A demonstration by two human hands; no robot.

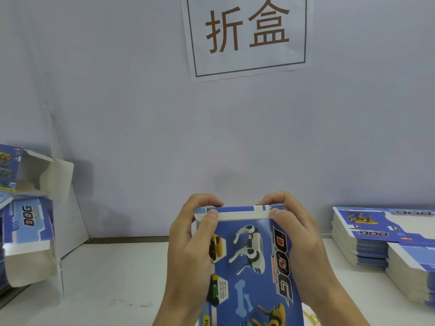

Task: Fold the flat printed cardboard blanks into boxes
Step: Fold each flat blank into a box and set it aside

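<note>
At the lower centre of the frame you are holding a blue printed box (249, 262) upright above the white tabletop (113, 285), its face with the robot dog pictures and the word "DOG" turned toward you. Your left hand (190, 250) wraps the box's left edge, its grip clamped on the card: the thumb lies across the white strip at the top end while the fingers curl over from behind. Your right hand (299, 243) does the same on the right edge, its grip also clamped on the box, thumb pressing the top right corner and fingers curled over the top flap. At the right of the frame a stack of flat blanks (367, 241) lies on the tabletop, printed side up, with a second stack (414, 271) just in front of it toward the lower right. At the left edge of the frame several folded boxes (28, 227) are piled, one showing an open end with its grey inside. In the upper centre, a paper sign (247, 34) with two large brown characters is fixed to the pale wall (129, 90).
</note>
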